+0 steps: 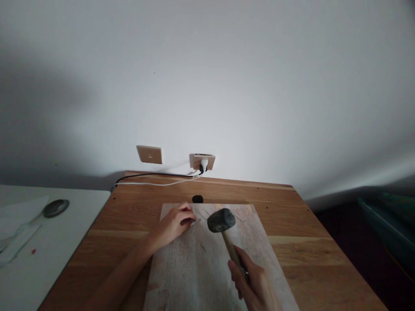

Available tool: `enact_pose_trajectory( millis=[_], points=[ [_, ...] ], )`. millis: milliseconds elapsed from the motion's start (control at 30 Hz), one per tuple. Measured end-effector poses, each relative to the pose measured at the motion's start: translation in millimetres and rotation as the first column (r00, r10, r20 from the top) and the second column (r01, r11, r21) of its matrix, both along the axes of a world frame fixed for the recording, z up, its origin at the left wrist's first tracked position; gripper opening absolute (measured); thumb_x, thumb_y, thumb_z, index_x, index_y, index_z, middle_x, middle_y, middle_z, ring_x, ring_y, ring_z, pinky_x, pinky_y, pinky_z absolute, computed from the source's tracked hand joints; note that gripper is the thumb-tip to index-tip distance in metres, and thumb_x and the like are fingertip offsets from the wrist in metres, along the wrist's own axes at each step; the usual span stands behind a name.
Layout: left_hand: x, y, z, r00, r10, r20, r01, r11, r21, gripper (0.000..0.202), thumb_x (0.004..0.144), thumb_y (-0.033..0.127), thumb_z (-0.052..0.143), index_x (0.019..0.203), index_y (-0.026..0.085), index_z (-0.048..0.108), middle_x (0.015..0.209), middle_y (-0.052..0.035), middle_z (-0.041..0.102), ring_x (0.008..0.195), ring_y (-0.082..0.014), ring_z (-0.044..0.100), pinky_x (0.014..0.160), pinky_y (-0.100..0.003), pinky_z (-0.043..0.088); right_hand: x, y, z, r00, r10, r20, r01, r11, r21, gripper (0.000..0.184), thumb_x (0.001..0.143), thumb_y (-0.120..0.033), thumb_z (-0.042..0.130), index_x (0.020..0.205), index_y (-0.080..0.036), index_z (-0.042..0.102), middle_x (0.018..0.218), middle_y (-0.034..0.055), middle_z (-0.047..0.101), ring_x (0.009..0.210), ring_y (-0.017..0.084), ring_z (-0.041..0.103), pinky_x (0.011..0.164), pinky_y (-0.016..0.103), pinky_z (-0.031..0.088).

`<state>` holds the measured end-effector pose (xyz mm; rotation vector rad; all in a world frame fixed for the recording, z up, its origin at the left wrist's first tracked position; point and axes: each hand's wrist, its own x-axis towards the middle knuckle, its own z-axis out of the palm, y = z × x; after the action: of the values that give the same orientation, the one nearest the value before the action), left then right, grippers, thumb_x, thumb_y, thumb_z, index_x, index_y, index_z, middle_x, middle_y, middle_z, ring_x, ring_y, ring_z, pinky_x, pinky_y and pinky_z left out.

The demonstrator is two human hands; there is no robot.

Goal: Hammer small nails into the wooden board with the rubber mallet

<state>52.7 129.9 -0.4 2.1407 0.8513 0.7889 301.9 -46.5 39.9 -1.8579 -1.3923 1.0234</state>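
My right hand is wrapped round the wooden handle of a mallet, whose dark, blunt head is raised over a worn whitish board. My left hand rests at the board's far left part, its fingers curled together; what sits between the fingertips is too small to make out. Just right of those fingertips are thin, nail-like pieces. One small nail shows nearer the middle of the board, and another thin nail lies right of the mallet head.
The board lies on a wooden table against a wall. Behind it, a plug sits in a wall socket, with black and white cables running left. On the left, a white table bears a dark round object.
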Motion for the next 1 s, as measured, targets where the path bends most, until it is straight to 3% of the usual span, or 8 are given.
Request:
enact_pose_trajectory(
  millis=[167, 300, 433, 533, 667, 900, 1000],
  points=[
    [0.1, -3.1, -2.7, 0.998, 0.055, -0.012, -0.056, 0.997, -0.048, 0.033, 0.086, 0.0, 0.062, 0.107, 0.021, 0.077, 0.101, -0.005, 0.076, 0.098, -0.0209, 0.071, 0.091, -0.032, 0.054, -14.6, 10.9, 4.9, 0.989, 0.068, -0.134, -0.067, 0.998, 0.009, 0.067, 0.102, -0.067, 0.047, 0.14, -0.014, 0.06, 0.072, -0.0002, 0.068, 0.06, 0.019, 0.069, 0.059, 0.029, 0.055],
    [-1.8, -3.5, -3.2, 0.996, 0.089, -0.021, -0.091, 0.992, -0.09, 0.04, 0.084, 0.003, 0.063, 0.117, 0.021, 0.073, 0.105, -0.0056, 0.077, 0.1, -0.0224, 0.07, 0.096, -0.036, 0.054, -25.1, 19.7, 9.8, 0.983, 0.141, -0.118, -0.146, 0.989, -0.03, 0.068, 0.105, -0.065, 0.042, 0.147, -0.013, 0.052, 0.055, -0.007, 0.057, 0.046, 0.017, 0.059, 0.051, 0.028, 0.049],
    [-3.0, -2.4, -2.7, 0.998, 0.057, -0.011, -0.058, 0.994, -0.089, 0.049, 0.079, 0.001, 0.061, 0.123, 0.021, 0.071, 0.111, -0.0067, 0.077, 0.103, -0.024, 0.07, 0.096, -0.037, 0.053, -35.8, 27.3, 7.1, 0.984, 0.164, -0.062, -0.164, 0.986, 0.014, 0.062, 0.106, -0.065, 0.041, 0.142, -0.017, 0.056, 0.066, -0.0027, 0.063, 0.046, 0.015, 0.055, 0.047, 0.026, 0.044],
    [-2.6, -2.0, -3.8, 0.998, 0.054, 0.015, -0.053, 0.996, -0.073, 0.056, 0.078, 0.001, 0.062, 0.129, 0.022, 0.069, 0.121, -0.0078, 0.076, 0.112, -0.026, 0.069, 0.102, -0.04, 0.052, -41.3, 30.1, 1.4, 0.985, 0.167, -0.029, -0.164, 0.982, 0.091, 0.059, 0.106, -0.065, 0.039, 0.135, -0.018, 0.06, 0.076, 0.0013, 0.068, 0.06, 0.019, 0.065, 0.06, 0.029, 0.053],
    [-1.2, -1.4, -6.8, 0.996, 0.09, 0.023, -0.087, 0.991, -0.104, 0.057, 0.078, 0.003, 0.061, 0.132, 0.021, 0.069, 0.108, -0.0065, 0.078, 0.102, -0.0251, 0.071, 0.097, -0.04, 0.055, -41.8, 30.5, -2.6, 0.984, 0.179, -0.009, -0.175, 0.971, 0.162, 0.055, 0.107, -0.064, 0.039, 0.131, -0.02, 0.061, 0.093, 0.0073, 0.075, 0.091, 0.025, 0.075, 0.084, 0.033, 0.058],
    [-1.0, -0.6, -3.4, 0.993, 0.115, 0.006, -0.114, 0.985, -0.133, 0.059, 0.076, 0.003, 0.061, 0.132, 0.02, 0.071, 0.103, -0.0066, 0.079, 0.095, -0.0246, 0.072, 0.093, -0.038, 0.055, -40.0, 27.2, -9.8, 0.974, 0.218, 0.067, -0.225, 0.964, 0.139, 0.054, 0.109, -0.059, 0.039, 0.134, -0.016, 0.06, 0.091, 0.0077, 0.075, 0.082, 0.024, 0.073, 0.085, 0.033, 0.057],
    [-1.3, -1.4, -2.1, 0.993, 0.116, 0.004, -0.115, 0.985, -0.126, 0.058, 0.078, 0.002, 0.06, 0.132, 0.022, 0.071, 0.11, -0.0065, 0.08, 0.1, -0.0241, 0.072, 0.096, -0.038, 0.054, -41.7, 26.0, -12.8, 0.974, 0.213, 0.074, -0.222, 0.964, 0.149, 0.054, 0.108, -0.059, 0.039, 0.133, -0.016, 0.061, 0.09, 0.008, 0.076, 0.083, 0.025, 0.074, 0.086, 0.033, 0.057]
  ],
)
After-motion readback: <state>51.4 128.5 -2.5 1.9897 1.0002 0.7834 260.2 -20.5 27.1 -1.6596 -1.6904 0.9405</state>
